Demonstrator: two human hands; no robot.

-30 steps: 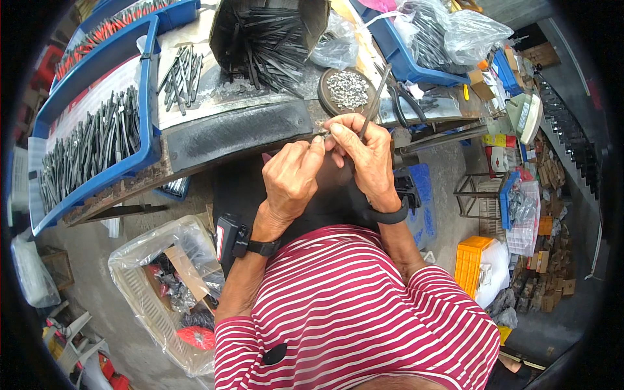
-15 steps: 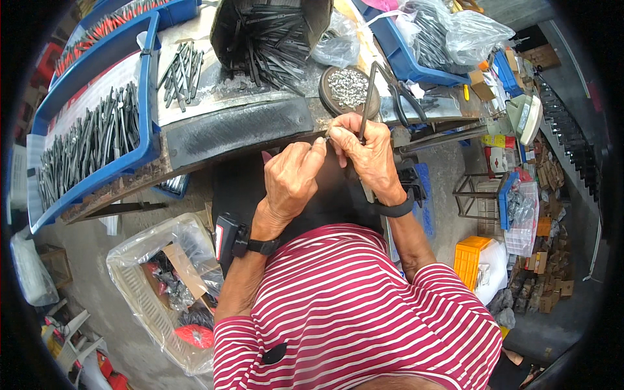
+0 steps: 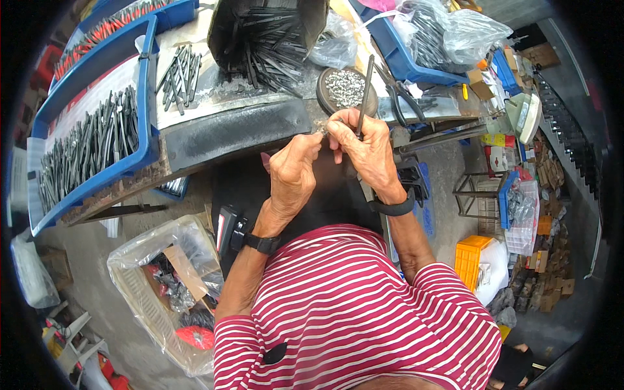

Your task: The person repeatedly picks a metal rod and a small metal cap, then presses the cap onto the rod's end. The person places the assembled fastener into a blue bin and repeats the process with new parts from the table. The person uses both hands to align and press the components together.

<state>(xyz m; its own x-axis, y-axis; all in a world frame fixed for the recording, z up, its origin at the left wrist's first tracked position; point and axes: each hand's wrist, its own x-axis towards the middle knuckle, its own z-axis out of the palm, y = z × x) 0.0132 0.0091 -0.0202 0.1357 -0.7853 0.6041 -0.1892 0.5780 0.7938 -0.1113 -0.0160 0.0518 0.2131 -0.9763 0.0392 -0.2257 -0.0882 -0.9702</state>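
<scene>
My right hand (image 3: 365,151) is closed around a slim dark bar (image 3: 366,91) that stands up between its fingers. Its thumb and forefinger pinch together beside my left fingertips. My left hand (image 3: 296,170) is closed too, thumb against forefinger. A tiny, pale metallic-looking bit (image 3: 322,126) shows between the two hands; its kind is too small to tell. Just beyond them, at the bench edge, sits a round brown dish (image 3: 321,99) heaped with small silvery parts (image 3: 344,88). Dark-handled pliers (image 3: 404,104) lie to the right of the dish.
On the bench (image 3: 237,130), a tipped dark container (image 3: 224,39) spills black strips. A blue tray (image 3: 153,84) of similar strips stands left; another blue tray (image 3: 396,55) with plastic bags is at right. A lined crate (image 3: 130,286) is on the floor at left.
The dark bar in my right hand has tilted and shows more to the left of the pliers. My left fingers have shifted slightly down and left, and the tiny bit shows more clearly.
</scene>
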